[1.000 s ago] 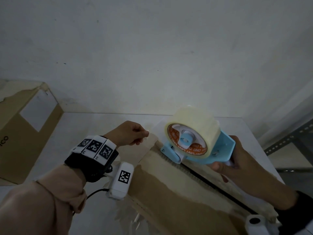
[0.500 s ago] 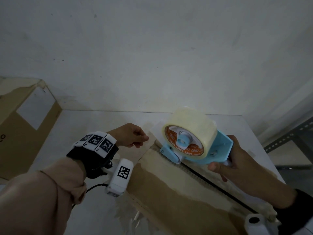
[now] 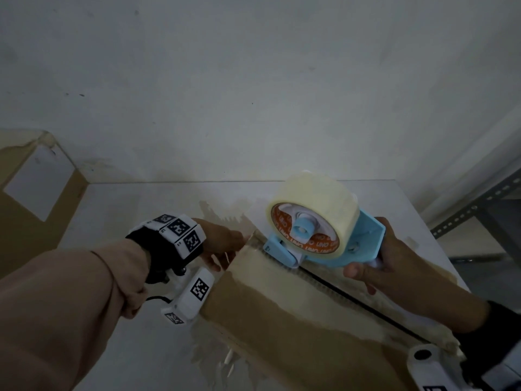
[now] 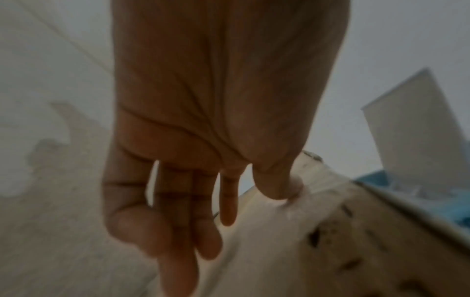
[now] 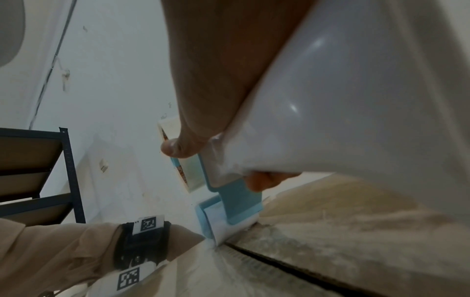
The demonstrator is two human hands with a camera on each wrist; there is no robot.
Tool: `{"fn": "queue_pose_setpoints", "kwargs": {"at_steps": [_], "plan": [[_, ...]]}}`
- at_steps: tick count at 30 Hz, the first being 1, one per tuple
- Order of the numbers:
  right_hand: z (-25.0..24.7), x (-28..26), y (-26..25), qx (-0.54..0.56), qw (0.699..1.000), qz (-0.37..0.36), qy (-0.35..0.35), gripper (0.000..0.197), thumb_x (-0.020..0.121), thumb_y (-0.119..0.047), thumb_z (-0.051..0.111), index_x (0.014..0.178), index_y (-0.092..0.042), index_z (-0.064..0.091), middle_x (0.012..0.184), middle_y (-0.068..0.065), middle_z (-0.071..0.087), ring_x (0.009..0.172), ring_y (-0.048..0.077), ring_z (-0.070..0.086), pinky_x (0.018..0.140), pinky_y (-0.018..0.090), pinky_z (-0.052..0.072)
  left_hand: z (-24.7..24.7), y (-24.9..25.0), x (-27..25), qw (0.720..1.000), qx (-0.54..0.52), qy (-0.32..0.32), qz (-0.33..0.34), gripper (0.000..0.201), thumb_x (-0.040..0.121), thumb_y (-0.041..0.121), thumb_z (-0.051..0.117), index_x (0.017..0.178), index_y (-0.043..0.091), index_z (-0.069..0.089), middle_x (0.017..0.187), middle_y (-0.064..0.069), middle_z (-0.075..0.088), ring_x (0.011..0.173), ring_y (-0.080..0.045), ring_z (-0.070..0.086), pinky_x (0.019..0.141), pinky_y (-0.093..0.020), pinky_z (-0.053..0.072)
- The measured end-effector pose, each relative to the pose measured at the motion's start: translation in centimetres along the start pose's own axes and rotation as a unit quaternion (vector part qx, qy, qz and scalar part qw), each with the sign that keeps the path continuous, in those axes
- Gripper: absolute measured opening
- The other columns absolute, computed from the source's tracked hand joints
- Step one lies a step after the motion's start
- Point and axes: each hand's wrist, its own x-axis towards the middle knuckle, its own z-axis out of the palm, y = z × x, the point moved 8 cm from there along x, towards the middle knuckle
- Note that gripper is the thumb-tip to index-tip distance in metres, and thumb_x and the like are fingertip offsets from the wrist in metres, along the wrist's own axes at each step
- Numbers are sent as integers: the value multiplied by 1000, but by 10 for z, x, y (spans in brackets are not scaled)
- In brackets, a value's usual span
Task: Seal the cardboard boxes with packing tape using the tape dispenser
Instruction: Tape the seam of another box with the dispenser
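Observation:
A brown cardboard box (image 3: 282, 320) lies at the bottom centre, its dark top seam (image 3: 352, 297) running diagonally between strips of old tape. My right hand (image 3: 369, 266) grips the white handle of the blue tape dispenser (image 3: 363, 241), which carries a fat clear tape roll (image 3: 318, 204). The dispenser's nose (image 3: 279, 249) sits on the far end of the seam; the right wrist view shows the dispenser's roller (image 5: 229, 231) touching the box top. My left hand (image 3: 225, 252) is at the box's far corner. In the left wrist view its fingers (image 4: 178, 231) hang straight down the far side and its thumb (image 4: 279, 186) presses the top edge.
A second cardboard box (image 3: 28, 207) with a white label stands at the left edge of the white table (image 3: 127, 210). A dark metal shelf (image 3: 479, 210) stands to the right. The wall runs close behind. Crumpled clear tape scraps (image 3: 214, 359) lie beside the box.
My left hand has dropped from a pinch in the air to the box's far corner, and its fingers have straightened. The dispenser has stayed at the far end of the seam.

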Motion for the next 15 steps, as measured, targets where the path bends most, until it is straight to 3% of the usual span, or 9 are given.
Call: {"fn": "queue_pose_setpoints", "kwargs": {"at_steps": [2, 6, 8, 11, 15], "plan": [[-2, -1, 0, -10, 1000, -1, 4, 92, 47, -85, 57, 110, -20, 38, 93, -13, 47, 79, -3, 57, 53, 9, 45, 2, -7, 1, 1000, 15, -4, -21, 36, 101, 32, 24, 111, 7, 48, 91, -6, 55, 68, -16, 52, 64, -26, 46], [-2, -1, 0, -20, 1000, 4, 7, 92, 47, -84, 58, 109, -20, 38, 89, -6, 48, 73, 0, 56, 53, 13, 47, -4, -7, -4, 997, 76, 10, -12, 26, 98, 28, 37, 123, 19, 39, 96, -2, 61, 75, -14, 59, 64, -22, 47], [-2, -2, -1, -9, 1000, 11, 5, 82, 47, -80, 62, 103, -26, 37, 83, -8, 54, 66, 1, 57, 50, 17, 49, -13, 2, -13, 999, 32, 31, 18, 36, 99, 24, 34, 135, 19, 33, 112, -5, 59, 91, -18, 58, 76, -28, 47], [0, -2, -1, 10, 1000, 14, -14, 77, 46, -81, 61, 98, -30, 34, 78, -31, 56, 61, -1, 57, 48, 19, 49, -15, 9, -32, 997, -21, 42, 64, 45, 101, 28, 27, 145, 22, 21, 147, 1, 38, 128, -19, 42, 100, -34, 36], [0, -3, -1, 12, 1000, 0, -20, 64, 53, -66, 65, 97, -31, 33, 77, -37, 54, 61, -5, 57, 47, 21, 49, 16, 17, -51, 992, -38, -2, 122, 60, 98, 34, 33, 147, 30, -1, 155, 12, 11, 140, -12, 20, 102, -27, 29]]}}
